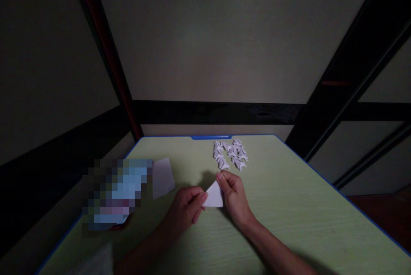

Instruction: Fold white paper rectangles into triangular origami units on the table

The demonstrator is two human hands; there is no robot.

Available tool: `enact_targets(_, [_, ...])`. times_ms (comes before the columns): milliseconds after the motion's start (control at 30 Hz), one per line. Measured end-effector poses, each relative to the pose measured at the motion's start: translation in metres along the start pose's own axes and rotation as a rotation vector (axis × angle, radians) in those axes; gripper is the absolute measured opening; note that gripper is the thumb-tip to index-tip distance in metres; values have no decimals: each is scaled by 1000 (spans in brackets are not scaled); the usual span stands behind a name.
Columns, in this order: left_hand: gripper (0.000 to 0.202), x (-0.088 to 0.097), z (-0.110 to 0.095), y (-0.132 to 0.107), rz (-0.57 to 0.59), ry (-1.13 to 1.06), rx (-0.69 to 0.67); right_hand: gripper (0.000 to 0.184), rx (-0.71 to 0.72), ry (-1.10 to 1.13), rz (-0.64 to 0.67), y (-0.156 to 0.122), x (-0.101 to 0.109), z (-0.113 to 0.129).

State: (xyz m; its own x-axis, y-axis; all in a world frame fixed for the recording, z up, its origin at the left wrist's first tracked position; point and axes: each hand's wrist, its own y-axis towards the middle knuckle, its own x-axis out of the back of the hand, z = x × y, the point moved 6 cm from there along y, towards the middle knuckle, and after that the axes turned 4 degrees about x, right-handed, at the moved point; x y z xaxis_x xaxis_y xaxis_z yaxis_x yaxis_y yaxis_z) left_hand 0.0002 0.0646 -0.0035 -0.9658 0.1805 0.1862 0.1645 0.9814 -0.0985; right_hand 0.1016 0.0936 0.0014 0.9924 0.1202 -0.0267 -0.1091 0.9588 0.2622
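A small piece of white paper (214, 195), showing a roughly triangular face, is held just above the table between both hands. My left hand (190, 203) pinches its left corner between thumb and fingers. At its upper right edge, my right hand (233, 194) grips it with the thumb on top. Beyond the hands lies a group of several small folded paper figures (237, 151), pointed and layered, set close together. To the left of my left hand rests a flat sheet of white paper (163, 178).
The light green table (305, 215) has a blue edge and a blue strip (211, 137) at its far side. A blurred-out, pixelated item (118, 193) lies at the left edge. Walls (218, 52) with dark beams stand close behind the table.
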Motion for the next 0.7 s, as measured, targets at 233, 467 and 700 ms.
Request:
enact_targets(233, [32,21,2,0,-234,-36,21,28,19,113,-355,12,44,-14])
enact_targets(467, [24,14,-7,1,-100,-71,-36,33,55,-95,72,-2,-5,4])
enact_targets(700, [24,7,-9,0,-59,73,-107,32,74,-166,163,-5,-12,11])
